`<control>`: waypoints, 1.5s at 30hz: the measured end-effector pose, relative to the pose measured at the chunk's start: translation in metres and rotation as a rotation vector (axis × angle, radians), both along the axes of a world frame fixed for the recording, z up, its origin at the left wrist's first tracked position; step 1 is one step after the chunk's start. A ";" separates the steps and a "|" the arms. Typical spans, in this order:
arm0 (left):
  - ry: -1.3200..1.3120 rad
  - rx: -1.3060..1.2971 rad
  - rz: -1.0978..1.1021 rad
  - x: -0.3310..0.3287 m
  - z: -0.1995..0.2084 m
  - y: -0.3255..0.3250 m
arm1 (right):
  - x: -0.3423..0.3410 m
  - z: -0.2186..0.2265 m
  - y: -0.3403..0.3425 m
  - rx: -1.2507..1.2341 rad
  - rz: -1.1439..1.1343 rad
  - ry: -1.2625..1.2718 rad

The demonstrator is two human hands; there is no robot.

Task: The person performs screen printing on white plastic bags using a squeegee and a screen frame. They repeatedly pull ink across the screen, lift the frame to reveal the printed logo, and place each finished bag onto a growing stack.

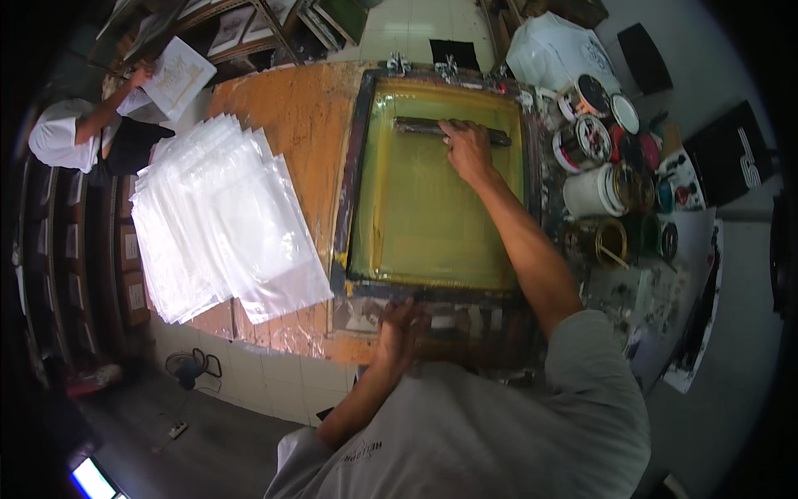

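A screen printing frame with dark edges and yellow-green mesh lies on the wooden table. Near the mesh's far end, my right hand is closed around a dark squeegee, which lies crosswise on the mesh. My left hand is at the frame's near edge, its fingers bent against the rim. To the left of the frame sits a fanned stack of clear plastic bags. What lies under the mesh cannot be made out.
Hinge clamps hold the frame's far edge. Paint tubs and jars crowd the right side, with a white plastic bag behind them. At the far left another person holds a printed sheet by shelves. A fan stands on the floor.
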State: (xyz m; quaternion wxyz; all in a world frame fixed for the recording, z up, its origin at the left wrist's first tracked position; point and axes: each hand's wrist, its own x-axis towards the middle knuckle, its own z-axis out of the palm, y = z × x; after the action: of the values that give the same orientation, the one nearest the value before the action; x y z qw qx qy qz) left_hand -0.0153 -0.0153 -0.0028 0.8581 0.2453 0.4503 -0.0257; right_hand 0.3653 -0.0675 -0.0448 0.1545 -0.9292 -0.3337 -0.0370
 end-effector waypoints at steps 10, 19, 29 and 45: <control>-0.065 0.022 -0.057 0.004 -0.011 0.001 | -0.272 0.072 -0.067 0.118 0.012 0.092; -0.022 -0.013 0.042 0.001 -0.045 -0.001 | -0.249 0.068 -0.059 -0.171 -0.025 0.160; 0.066 0.030 0.024 0.008 -0.048 -0.006 | -0.238 0.007 -0.066 -0.092 -0.009 0.038; 0.198 0.038 0.109 0.018 -0.022 -0.010 | 0.057 -0.020 0.013 -0.104 -0.046 -0.143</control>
State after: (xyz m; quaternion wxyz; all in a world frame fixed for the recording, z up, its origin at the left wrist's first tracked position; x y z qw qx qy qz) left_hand 0.0027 -0.0255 -0.0247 0.8049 0.2327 0.5459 0.0056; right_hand 0.4223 -0.0543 -0.0644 0.0811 -0.9384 -0.3238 -0.0892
